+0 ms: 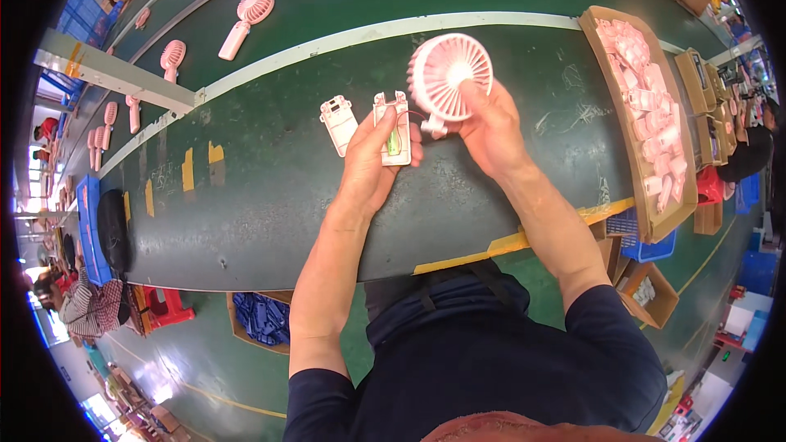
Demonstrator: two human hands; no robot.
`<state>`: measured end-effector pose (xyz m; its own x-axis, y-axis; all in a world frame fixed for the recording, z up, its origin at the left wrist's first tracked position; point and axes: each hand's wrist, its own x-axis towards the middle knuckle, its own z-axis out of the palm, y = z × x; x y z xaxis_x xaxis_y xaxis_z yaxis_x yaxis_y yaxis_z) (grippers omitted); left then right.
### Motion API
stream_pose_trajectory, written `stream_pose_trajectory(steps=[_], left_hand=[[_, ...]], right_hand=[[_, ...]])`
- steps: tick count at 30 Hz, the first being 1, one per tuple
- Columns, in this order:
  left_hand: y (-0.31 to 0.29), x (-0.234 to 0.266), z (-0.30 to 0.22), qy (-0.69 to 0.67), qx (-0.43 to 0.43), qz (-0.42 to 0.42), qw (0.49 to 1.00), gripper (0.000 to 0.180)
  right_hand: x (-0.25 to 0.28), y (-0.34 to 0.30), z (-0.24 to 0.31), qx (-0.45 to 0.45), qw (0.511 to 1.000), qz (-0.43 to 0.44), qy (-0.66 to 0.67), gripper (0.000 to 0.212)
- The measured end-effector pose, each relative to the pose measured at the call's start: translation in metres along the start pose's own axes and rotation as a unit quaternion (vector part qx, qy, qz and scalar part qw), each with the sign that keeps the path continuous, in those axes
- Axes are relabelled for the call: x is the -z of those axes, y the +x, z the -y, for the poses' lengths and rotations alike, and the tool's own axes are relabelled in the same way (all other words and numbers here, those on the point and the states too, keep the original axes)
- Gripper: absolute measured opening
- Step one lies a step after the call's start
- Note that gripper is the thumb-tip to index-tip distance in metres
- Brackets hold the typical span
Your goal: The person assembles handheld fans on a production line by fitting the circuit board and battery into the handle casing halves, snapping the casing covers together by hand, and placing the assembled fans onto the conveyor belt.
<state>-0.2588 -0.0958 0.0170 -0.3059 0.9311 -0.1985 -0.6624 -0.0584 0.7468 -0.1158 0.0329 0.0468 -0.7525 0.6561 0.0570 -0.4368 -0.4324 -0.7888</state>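
Observation:
My right hand (pixel 497 127) grips a pink fan head (pixel 452 74) by its round ribbed cage, thumb on the front grille. A small neck piece sticks out below the cage. My left hand (pixel 372 160) holds an open pink handle half (pixel 396 151), its inner side facing up with a green-yellow part inside. A thin wire seems to run from this handle half toward the fan head. Just left of my left hand, another pale pink handle shell (pixel 338 124) lies on the dark green table (pixel 270 205).
A cardboard tray (pixel 647 225) of pink parts stands at the right. Beyond a white rail (pixel 327 49), assembled pink fans (pixel 237 33) lie on a green belt. A black pouch-like item (pixel 115 229) and a blue crate (pixel 90 233) sit at the left end.

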Motion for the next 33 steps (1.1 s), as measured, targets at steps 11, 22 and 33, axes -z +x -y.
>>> stream_pose_trajectory(steps=[11,22,33], left_hand=[[0.0,-0.013,0.011,0.04,-0.056,-0.089,0.994,0.025],[-0.015,-0.029,0.019,0.112,-0.006,-0.001,0.994,0.025],[-0.012,-0.017,-0.001,0.123,0.091,0.051,0.987,0.032]], right_hand=[[-0.012,-0.016,-0.002,0.112,0.99,-0.002,-0.091,0.06],[0.0,0.002,-0.009,0.041,0.989,-0.072,-0.119,0.046],[0.015,0.011,-0.011,-0.028,0.984,-0.046,-0.171,0.051]])
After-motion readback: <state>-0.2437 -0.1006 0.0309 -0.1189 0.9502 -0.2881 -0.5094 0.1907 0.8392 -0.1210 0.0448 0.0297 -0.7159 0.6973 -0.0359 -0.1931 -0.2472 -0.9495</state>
